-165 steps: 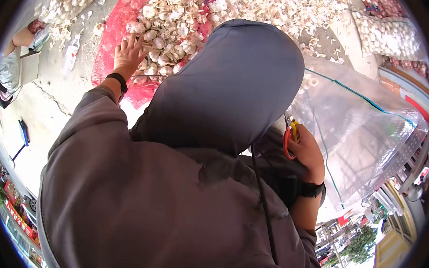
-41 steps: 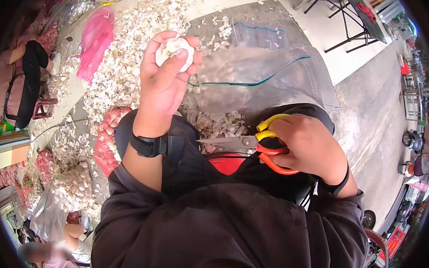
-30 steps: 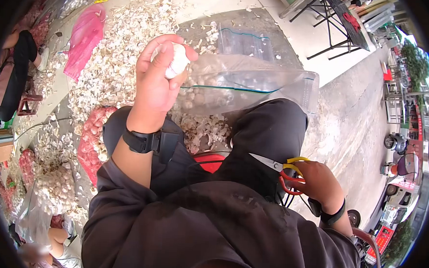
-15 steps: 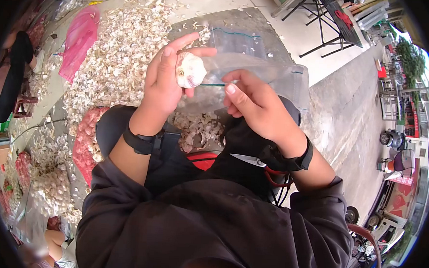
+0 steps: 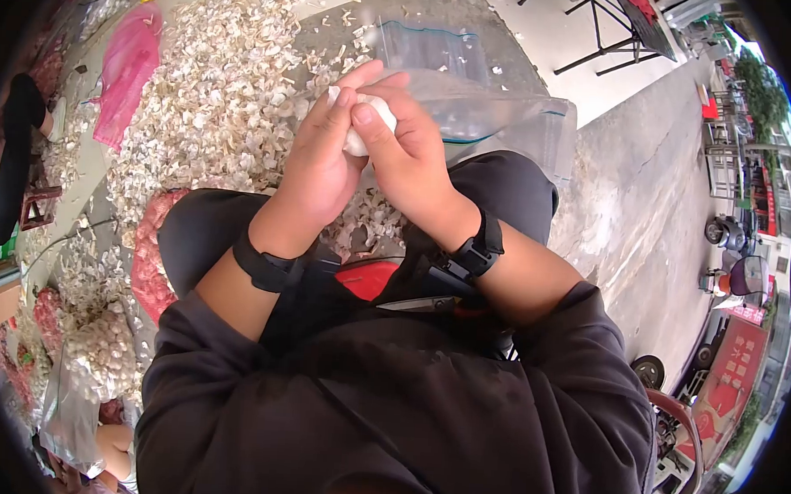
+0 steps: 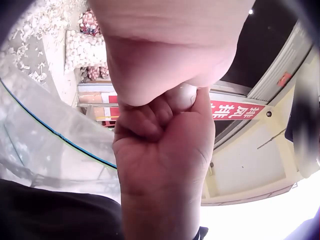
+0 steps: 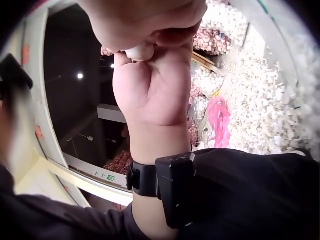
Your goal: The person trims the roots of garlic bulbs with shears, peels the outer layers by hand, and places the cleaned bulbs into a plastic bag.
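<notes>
A white garlic bulb [image 5: 356, 144] is held between both hands above the lap in the head view. My left hand [image 5: 315, 158] grips its left side, some fingers pointing up past it. Curled round the right side is my right hand [image 5: 409, 154], its thumb pressed on the top of the bulb. In the left wrist view a bit of the garlic bulb [image 6: 182, 97] peeks out between the hands; the right wrist view also shows part of the bulb [image 7: 140, 52]. The scissors [image 5: 419, 304] lie on the lap under the right forearm, their handles mostly hidden.
Garlic skins [image 5: 225, 77] cover the floor ahead and to the left. A clear plastic bag [image 5: 544, 134] lies beyond the right knee, and a red net sack [image 5: 152, 252] stands by the left knee. A pink net bag [image 5: 127, 76] lies farther left.
Earlier the right hand held the scissors while the left picked up and turned the bulb. The scissors have been put on the lap, and the right hand has come over onto the bulb.
</notes>
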Tool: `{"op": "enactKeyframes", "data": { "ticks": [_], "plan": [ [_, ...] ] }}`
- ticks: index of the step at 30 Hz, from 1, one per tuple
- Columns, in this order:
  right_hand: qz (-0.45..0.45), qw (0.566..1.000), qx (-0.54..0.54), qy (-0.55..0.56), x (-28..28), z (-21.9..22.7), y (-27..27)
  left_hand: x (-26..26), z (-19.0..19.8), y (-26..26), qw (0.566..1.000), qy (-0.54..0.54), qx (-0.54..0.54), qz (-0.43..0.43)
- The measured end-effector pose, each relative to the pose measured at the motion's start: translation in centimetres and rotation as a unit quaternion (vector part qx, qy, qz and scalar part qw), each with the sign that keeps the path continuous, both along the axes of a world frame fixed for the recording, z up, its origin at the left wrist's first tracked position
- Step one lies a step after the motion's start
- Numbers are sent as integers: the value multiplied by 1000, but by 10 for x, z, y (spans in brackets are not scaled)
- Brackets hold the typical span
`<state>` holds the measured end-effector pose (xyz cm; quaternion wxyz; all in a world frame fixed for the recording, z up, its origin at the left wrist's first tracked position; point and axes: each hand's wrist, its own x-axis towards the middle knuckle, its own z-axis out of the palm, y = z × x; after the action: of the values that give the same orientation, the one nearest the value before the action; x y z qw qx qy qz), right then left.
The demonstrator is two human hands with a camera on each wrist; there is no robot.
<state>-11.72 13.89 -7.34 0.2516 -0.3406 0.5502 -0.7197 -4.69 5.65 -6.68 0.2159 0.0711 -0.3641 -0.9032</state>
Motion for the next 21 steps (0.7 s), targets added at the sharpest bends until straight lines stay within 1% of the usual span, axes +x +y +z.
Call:
{"op": "enactKeyframes", "data": {
  "ticks": [3, 6, 9, 11, 14, 15, 17, 18, 20, 21],
  "plan": [
    [-15, 999, 21, 25, -3, -6, -1, -10, -12, 4, 996, -7, 90, 2],
    [-45, 997, 54, 45, -7, -17, 1, -13, -20, 3, 993, -42, 104, -23],
    [-70, 995, 59, 46, -5, -17, 2, -12, -20, 5, 986, -21, 166, -9],
    [-81, 993, 62, 50, -3, -16, 0, -12, -21, 4, 988, -30, 154, 12],
    [-54, 995, 4, -80, -2, -14, -9, -10, -19, -2, 988, -53, 137, 41],
    [-49, 994, 5, -98, -2, -12, -9, -9, -18, -4, 988, -64, 130, 49],
    [-38, 990, 8, -135, -2, -9, -7, -8, -19, -6, 984, -121, 81, 98],
    [-56, 991, 25, -123, -3, -11, -9, -8, -20, -7, 980, -150, 56, 121],
    [-95, 989, 58, -99, -5, -17, -14, -15, -20, -2, 963, -144, 10, 227],
    [-100, 988, 55, -107, -5, -15, -14, -17, -21, 0, 950, -139, -12, 279]
  ]
}}
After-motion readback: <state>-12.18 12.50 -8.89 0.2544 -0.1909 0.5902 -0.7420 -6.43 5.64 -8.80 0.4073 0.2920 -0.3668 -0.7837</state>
